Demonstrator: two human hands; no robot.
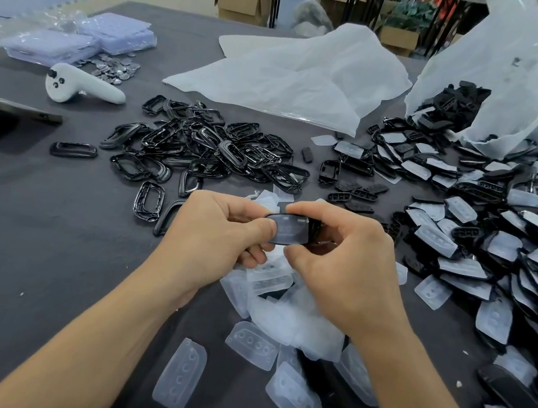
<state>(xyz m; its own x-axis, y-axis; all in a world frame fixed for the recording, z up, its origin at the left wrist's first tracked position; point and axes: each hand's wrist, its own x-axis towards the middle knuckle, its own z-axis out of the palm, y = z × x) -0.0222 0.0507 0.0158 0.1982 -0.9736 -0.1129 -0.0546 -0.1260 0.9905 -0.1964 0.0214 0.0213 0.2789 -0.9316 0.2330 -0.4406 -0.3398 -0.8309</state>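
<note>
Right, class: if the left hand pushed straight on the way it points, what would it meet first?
The left hand points toward the right hand; only the black shell both pinch lies between, so it would probably meet those fingers first.

A dark grey tabletop [48,242] carries loose parts. At its middle lies a heap of glossy black frames [206,146], with one frame [73,150] apart to the left. On the right, black shells [536,213] and translucent button pads [179,374] spread toward the near edge, spilling from an open plastic bag [502,81]. A crumpled white sheet [296,76] lies at the back. Far left are lilac packets [86,40], metal discs [113,69] and a white controller [83,88].
</note>
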